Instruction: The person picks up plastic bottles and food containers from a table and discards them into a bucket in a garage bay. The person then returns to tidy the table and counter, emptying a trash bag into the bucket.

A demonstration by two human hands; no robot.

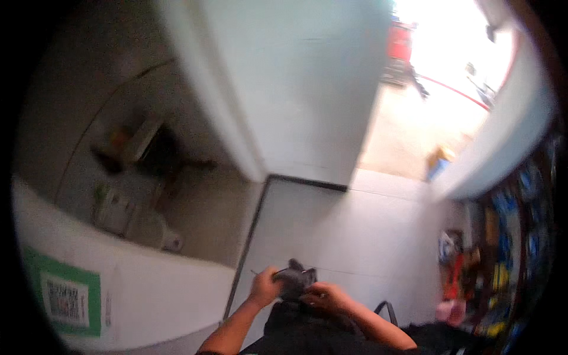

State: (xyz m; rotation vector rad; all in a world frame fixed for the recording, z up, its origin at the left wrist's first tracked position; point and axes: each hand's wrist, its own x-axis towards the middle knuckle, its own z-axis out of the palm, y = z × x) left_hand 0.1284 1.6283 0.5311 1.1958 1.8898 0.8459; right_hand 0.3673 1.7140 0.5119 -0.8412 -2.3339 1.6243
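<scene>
At the lower middle, in front of my dark clothing, my left hand (266,287) is closed at the left side of a blurred dark grey object (290,284). A thin dark strand or stick pokes out to the left of that hand. On the object's right side, my right hand (324,297) has its fingers curled in and pressed together. What its fingertips grip is too blurred to make out. Dark shapes, possibly shoe tips, show just beyond the object.
A white wall (296,77) with dark skirting stands ahead. A doorway to the left shows a dim room with cluttered items. On the near-left white surface is a green-bordered printed sheet (68,299). Shelves of coloured goods (503,260) line the right; a bright exit lies far right.
</scene>
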